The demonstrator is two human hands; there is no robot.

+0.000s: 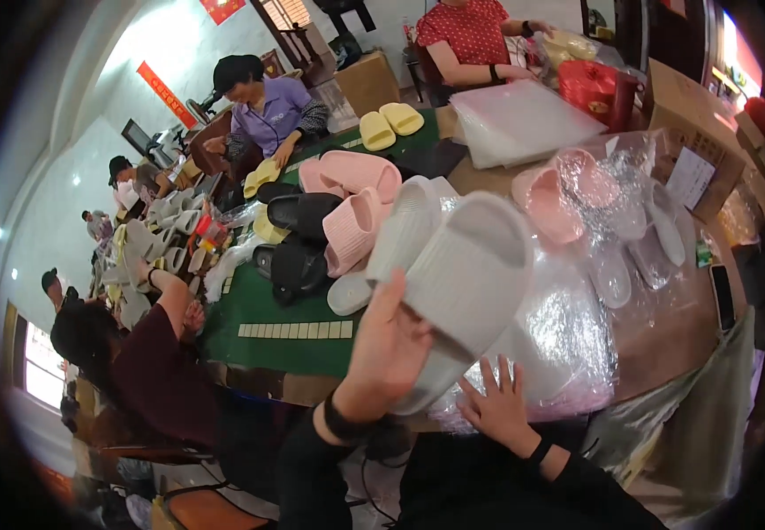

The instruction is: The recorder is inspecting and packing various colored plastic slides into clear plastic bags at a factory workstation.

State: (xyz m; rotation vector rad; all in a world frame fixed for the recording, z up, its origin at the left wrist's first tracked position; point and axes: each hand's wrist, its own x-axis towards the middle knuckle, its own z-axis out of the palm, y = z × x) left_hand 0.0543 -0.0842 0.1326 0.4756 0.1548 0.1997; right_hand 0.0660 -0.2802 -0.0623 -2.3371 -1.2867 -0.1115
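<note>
My left hand [389,349] grips a light grey slide slipper [469,281] by its heel end and holds it up over the table, sole side toward me. A second grey slipper [402,231] lies just behind it. Below them, my right hand [495,404] rests flat with fingers spread on a stack of clear plastic bags [568,353] at the table's near edge. Pink slippers [353,199] and black slippers [299,238] are piled farther back on the green table mat [268,318].
Bagged pink and grey slippers [603,203] lie at the right beside a cardboard box [692,132]. A stack of plastic bags [524,119], yellow slippers [389,124] and a red container [593,88] stand at the back. Several seated people work around the table.
</note>
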